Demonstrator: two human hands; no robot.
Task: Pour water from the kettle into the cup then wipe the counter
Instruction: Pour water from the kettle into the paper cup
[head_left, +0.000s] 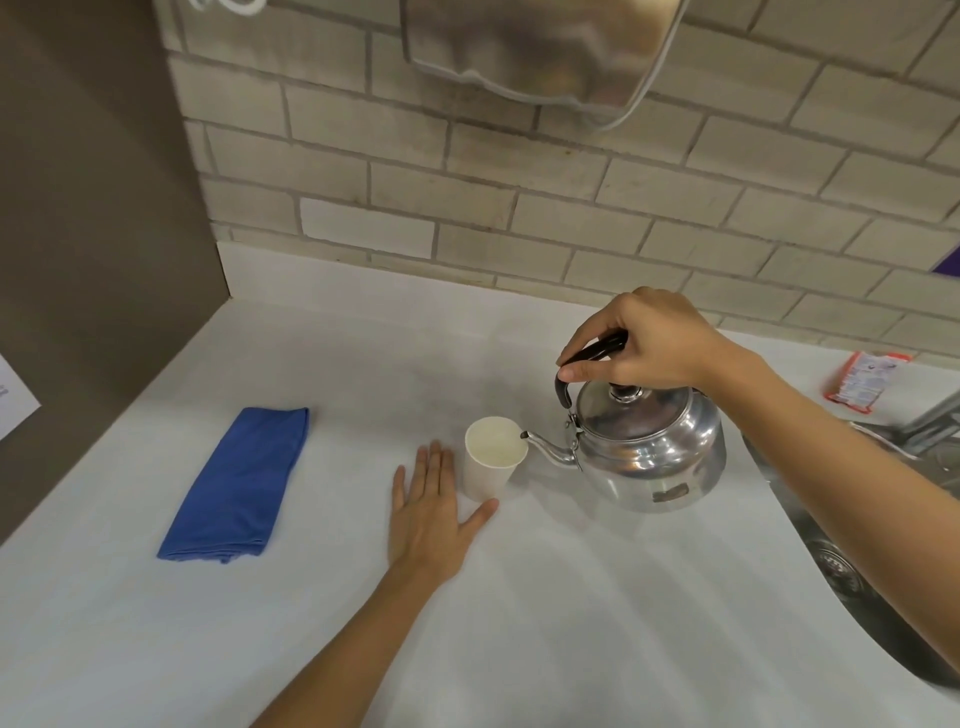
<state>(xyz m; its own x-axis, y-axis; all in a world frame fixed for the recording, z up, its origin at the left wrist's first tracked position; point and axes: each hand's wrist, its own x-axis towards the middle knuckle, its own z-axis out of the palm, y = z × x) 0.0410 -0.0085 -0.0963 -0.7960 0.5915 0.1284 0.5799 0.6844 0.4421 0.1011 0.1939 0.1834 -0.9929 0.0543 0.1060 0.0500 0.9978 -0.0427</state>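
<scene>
Head cam: right hand (641, 340) is wrapped around the black handle of the steel kettle (649, 447), spout tip over the white paper cup (493, 457) rim. Left hand (431, 512) lies flat and open at the cup's 7 o'clock, thumb touching its base. Folded blue cloth (236, 483) sits at the cup's 9 o'clock on the white counter (545, 623)

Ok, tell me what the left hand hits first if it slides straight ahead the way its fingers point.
Probably nothing nearby: the left hand lies flat beside the cup, fingers pointing at bare counter and then the brick wall. The cup sits just right of that line, so a brush is possible.
</scene>
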